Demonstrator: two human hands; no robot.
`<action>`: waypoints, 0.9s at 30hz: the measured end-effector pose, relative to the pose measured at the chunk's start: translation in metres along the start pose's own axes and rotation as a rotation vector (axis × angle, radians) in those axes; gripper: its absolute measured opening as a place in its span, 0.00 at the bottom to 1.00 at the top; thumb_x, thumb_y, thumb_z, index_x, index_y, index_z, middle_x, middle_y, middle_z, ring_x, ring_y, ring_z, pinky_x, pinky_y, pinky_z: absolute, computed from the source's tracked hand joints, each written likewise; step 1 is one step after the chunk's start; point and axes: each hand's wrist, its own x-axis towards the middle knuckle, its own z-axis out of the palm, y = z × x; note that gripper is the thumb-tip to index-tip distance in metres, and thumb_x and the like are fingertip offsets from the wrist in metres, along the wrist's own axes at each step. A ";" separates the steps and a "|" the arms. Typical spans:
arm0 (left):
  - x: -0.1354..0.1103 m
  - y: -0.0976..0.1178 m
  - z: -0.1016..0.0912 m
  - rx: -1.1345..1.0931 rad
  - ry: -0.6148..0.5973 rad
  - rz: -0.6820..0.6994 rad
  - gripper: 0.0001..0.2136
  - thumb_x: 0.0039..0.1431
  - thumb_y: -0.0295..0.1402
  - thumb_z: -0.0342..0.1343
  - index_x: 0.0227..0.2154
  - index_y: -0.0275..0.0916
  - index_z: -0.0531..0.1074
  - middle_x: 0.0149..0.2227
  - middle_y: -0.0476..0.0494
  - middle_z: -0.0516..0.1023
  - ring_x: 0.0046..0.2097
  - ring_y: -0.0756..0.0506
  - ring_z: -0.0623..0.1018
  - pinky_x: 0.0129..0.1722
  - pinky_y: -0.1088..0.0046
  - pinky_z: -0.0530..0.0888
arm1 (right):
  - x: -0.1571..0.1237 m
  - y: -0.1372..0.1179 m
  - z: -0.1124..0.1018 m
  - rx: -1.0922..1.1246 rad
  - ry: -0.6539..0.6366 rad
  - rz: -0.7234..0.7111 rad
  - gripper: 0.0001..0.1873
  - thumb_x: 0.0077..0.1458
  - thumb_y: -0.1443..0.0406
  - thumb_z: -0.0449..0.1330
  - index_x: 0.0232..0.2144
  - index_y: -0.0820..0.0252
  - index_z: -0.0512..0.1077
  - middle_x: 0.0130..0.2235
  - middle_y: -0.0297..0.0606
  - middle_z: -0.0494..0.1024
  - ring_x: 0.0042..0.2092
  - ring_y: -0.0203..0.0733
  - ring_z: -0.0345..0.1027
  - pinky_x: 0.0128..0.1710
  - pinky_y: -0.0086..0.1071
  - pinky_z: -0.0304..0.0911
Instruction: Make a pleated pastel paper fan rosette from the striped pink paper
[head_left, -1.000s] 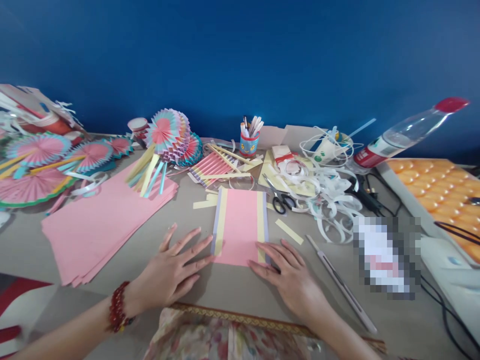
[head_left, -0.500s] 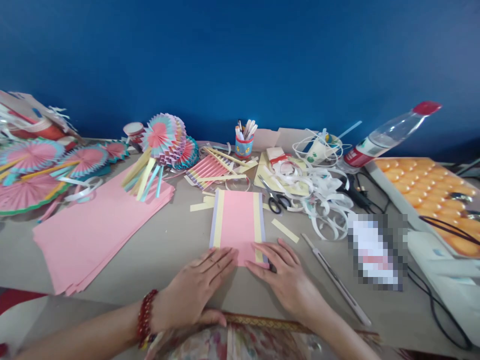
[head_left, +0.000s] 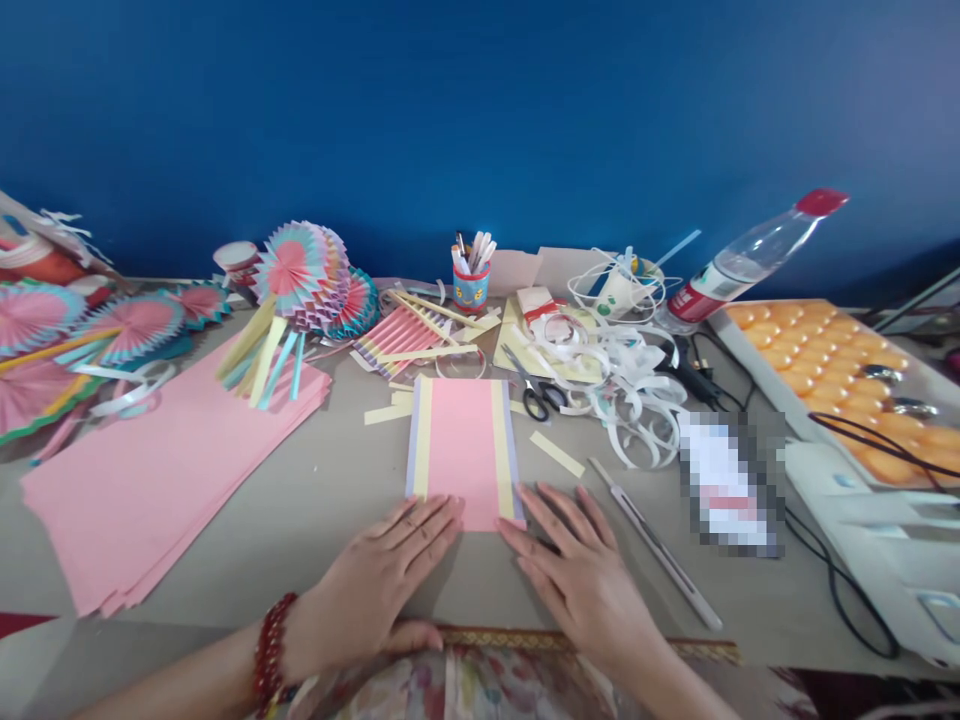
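A pink paper sheet (head_left: 461,440) with yellow and lavender strips along both long sides lies flat on the table. My left hand (head_left: 409,550) rests over its near left corner, fingers stretched out flat. At the near right corner is my right hand (head_left: 574,555), its fingers spread, with the tips at the sheet's edge and on the tabletop. Neither hand grips anything. The near corners of the sheet are partly hidden under my fingers. A loose yellow strip (head_left: 556,454) lies right of the sheet, and a slim craft knife (head_left: 660,548) lies beyond my right hand.
Stacked pink paper (head_left: 172,450) and pleated paper fans (head_left: 296,270) occupy the left. Behind the sheet are a pen cup (head_left: 471,288), black-handled scissors (head_left: 536,395) and curled white strips (head_left: 637,375). A bottle (head_left: 739,265), a glue gun (head_left: 694,375) and cables stand or lie right.
My right hand has moved off the sheet's right strips, outward to its edge and the table. The left hand stays on the near left corner. The whole view has shifted slightly.
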 end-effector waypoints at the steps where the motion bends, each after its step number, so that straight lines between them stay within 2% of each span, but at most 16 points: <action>1: 0.000 0.000 0.000 -0.001 0.003 0.002 0.43 0.61 0.58 0.43 0.69 0.34 0.38 0.70 0.37 0.47 0.69 0.38 0.50 0.67 0.59 0.48 | -0.004 0.004 -0.001 -0.016 0.016 0.014 0.23 0.63 0.64 0.53 0.59 0.44 0.66 0.64 0.36 0.63 0.62 0.54 0.56 0.60 0.58 0.52; 6: 0.000 -0.001 0.001 0.013 -0.007 0.002 0.43 0.61 0.59 0.41 0.69 0.34 0.38 0.70 0.37 0.46 0.70 0.39 0.49 0.68 0.59 0.43 | -0.015 0.011 -0.006 -0.050 0.059 0.022 0.21 0.62 0.65 0.53 0.56 0.47 0.70 0.62 0.38 0.66 0.61 0.54 0.59 0.58 0.56 0.54; 11: 0.000 -0.001 -0.002 0.006 0.021 0.009 0.43 0.61 0.59 0.42 0.69 0.35 0.37 0.70 0.36 0.48 0.69 0.38 0.52 0.67 0.57 0.45 | -0.006 0.009 -0.010 0.009 0.211 0.064 0.15 0.62 0.66 0.52 0.48 0.56 0.75 0.51 0.42 0.77 0.49 0.48 0.70 0.59 0.51 0.55; 15: 0.001 -0.001 -0.003 0.016 0.042 0.023 0.43 0.61 0.59 0.40 0.69 0.34 0.38 0.70 0.34 0.48 0.69 0.38 0.52 0.67 0.55 0.44 | 0.011 0.000 -0.006 0.008 0.238 -0.032 0.17 0.63 0.66 0.51 0.52 0.55 0.72 0.51 0.40 0.77 0.51 0.46 0.68 0.54 0.43 0.60; 17: 0.000 -0.001 -0.003 0.015 0.059 0.027 0.42 0.62 0.58 0.40 0.69 0.35 0.37 0.69 0.35 0.49 0.69 0.39 0.52 0.67 0.54 0.44 | 0.018 -0.006 0.001 0.014 0.234 -0.088 0.16 0.64 0.66 0.51 0.51 0.53 0.73 0.51 0.38 0.78 0.50 0.44 0.68 0.52 0.39 0.61; 22: -0.018 -0.006 -0.002 0.094 0.081 -0.031 0.38 0.64 0.55 0.40 0.69 0.38 0.38 0.69 0.39 0.51 0.69 0.40 0.53 0.68 0.54 0.43 | 0.019 -0.006 0.021 0.045 0.258 -0.100 0.14 0.64 0.67 0.52 0.48 0.52 0.74 0.50 0.34 0.78 0.49 0.43 0.67 0.53 0.39 0.59; 27: -0.038 -0.014 0.002 0.180 0.089 -0.105 0.36 0.65 0.53 0.41 0.69 0.39 0.41 0.69 0.41 0.51 0.69 0.40 0.52 0.68 0.54 0.39 | 0.022 -0.003 0.024 0.089 0.267 -0.110 0.14 0.62 0.69 0.53 0.46 0.52 0.74 0.48 0.34 0.79 0.48 0.44 0.67 0.56 0.40 0.56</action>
